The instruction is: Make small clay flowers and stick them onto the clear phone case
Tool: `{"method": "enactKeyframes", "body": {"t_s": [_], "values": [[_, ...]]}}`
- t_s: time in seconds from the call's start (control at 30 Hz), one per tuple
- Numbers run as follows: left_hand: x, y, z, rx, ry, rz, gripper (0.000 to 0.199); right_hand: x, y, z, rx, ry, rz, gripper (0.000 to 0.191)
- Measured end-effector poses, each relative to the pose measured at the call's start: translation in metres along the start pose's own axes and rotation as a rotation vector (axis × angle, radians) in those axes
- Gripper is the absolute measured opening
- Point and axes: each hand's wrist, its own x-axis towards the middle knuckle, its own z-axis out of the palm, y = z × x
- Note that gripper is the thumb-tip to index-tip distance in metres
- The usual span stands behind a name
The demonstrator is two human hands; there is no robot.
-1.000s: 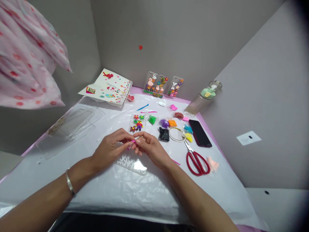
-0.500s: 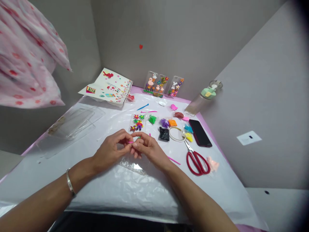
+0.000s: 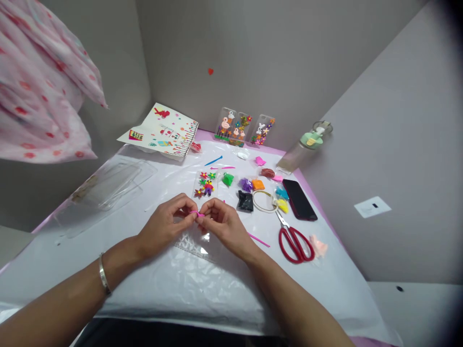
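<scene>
A thin pink strand (image 3: 197, 213) is pinched between the fingertips of my left hand (image 3: 170, 222) and my right hand (image 3: 222, 224), which almost touch each other. Just beyond them lies a clear case (image 3: 198, 180) decorated with small flowers and a colourful figure. Beneath my hands is a clear plastic sheet or bag (image 3: 193, 248), partly covered. To the right of the decorated case sit packets of green clay (image 3: 227, 179), purple clay (image 3: 246, 184), orange clay (image 3: 258, 184) and black clay (image 3: 245, 201). A pink stick (image 3: 259, 239) lies beside my right wrist.
Red-handled scissors (image 3: 295, 245), a phone (image 3: 299, 199), a white ring (image 3: 265, 201) and a bottle (image 3: 300, 149) are on the right. Three decorated cases lean at the back. A drawn card (image 3: 162, 130) and clear plastic packaging (image 3: 112, 185) are at the left. Pink cloth (image 3: 43, 86) hangs upper left.
My fingertips have shifted slightly, and more of the pink strand shows between them. My right hand's fingers are curled in more closely.
</scene>
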Motion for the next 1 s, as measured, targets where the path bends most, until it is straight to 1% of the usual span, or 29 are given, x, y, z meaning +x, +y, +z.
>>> {"method": "enactKeyframes", "body": {"t_s": [0.13,0.27,0.4,0.53,0.73,0.8,0.9,1.0], "values": [[0.002,-0.001,-0.003,-0.008,0.054,-0.047,0.016,0.001,-0.002,-0.004,0.12,-0.062,0.029,0.028],[0.003,-0.001,-0.005,-0.092,0.038,-0.115,0.021,0.001,-0.002,-0.007,0.177,-0.092,0.044,0.027],[0.004,-0.006,-0.005,-0.134,0.025,-0.139,0.027,0.001,0.001,-0.009,0.192,-0.07,0.051,0.026],[0.004,-0.01,-0.007,-0.167,0.019,-0.104,0.028,0.001,0.001,-0.009,0.208,-0.034,0.065,0.024],[0.004,-0.008,-0.009,-0.2,0.005,-0.062,0.029,0.001,-0.002,-0.01,0.189,0.004,0.07,0.021],[0.004,-0.007,-0.009,-0.194,-0.005,-0.072,0.029,0.001,-0.001,-0.011,0.191,0.004,0.067,0.022],[0.004,-0.007,-0.008,-0.197,0.012,-0.093,0.028,0.001,-0.001,-0.011,0.194,0.0,0.062,0.022],[0.004,-0.006,-0.006,-0.245,0.023,-0.139,0.025,0.001,-0.001,-0.01,0.196,-0.005,0.061,0.022]]}}
